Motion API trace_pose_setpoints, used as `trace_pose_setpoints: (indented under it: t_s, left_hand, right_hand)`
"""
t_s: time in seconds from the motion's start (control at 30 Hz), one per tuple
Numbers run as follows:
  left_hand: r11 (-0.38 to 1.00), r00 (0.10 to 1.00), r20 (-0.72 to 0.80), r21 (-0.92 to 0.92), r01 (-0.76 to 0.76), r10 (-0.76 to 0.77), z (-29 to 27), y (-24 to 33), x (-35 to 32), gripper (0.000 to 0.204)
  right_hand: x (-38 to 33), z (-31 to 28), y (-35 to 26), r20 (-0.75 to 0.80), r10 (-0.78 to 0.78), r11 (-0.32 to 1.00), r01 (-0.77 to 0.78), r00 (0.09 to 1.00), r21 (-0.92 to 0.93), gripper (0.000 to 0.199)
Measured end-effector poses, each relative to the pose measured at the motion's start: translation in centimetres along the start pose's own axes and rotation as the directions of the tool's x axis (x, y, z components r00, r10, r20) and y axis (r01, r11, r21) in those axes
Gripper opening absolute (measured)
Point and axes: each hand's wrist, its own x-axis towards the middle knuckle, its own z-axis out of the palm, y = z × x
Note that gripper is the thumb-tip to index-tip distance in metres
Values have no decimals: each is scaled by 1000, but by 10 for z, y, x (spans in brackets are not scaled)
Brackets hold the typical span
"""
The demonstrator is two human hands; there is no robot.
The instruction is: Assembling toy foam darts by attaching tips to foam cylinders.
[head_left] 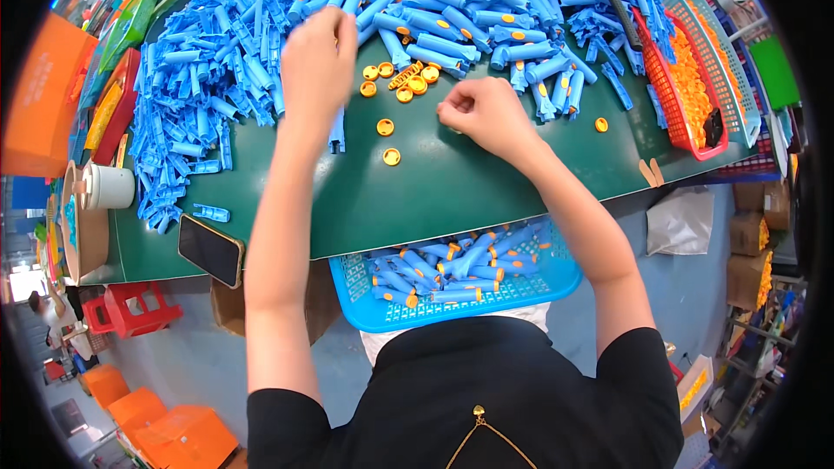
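Left hand [317, 65] grasps a blue tube [337, 132] mid-table; right hand [485, 111] clenched by orange caps [401, 80]. Basket [365, 300] at near edge part-filled; big pile [452, 0] at far edge looks undone.

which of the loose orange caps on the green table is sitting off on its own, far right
The orange cap right of the right hand, near the red basket; the others cluster between the hands.

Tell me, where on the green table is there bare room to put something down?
The green table top is bare along its near edge, between the black phone and the red mesh basket, below the loose orange caps. The far half is crowded with blue plastic pieces.
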Motion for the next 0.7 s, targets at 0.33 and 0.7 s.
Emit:
trace_pose_setpoints:
  t_s: [0.33, 0.7]
  left_hand:
    - [951, 987, -40, 264, 160, -155, 2, -28, 13, 30]
    - [569, 963, 186, -778, 266, -196, -7, 76, -150, 30]
  right_hand:
    - [-12, -9, 11, -70, -37, 996, 31, 997, -86, 21]
    - [-26, -11, 11, -40, -150, 988, 152, 988, 39, 23]
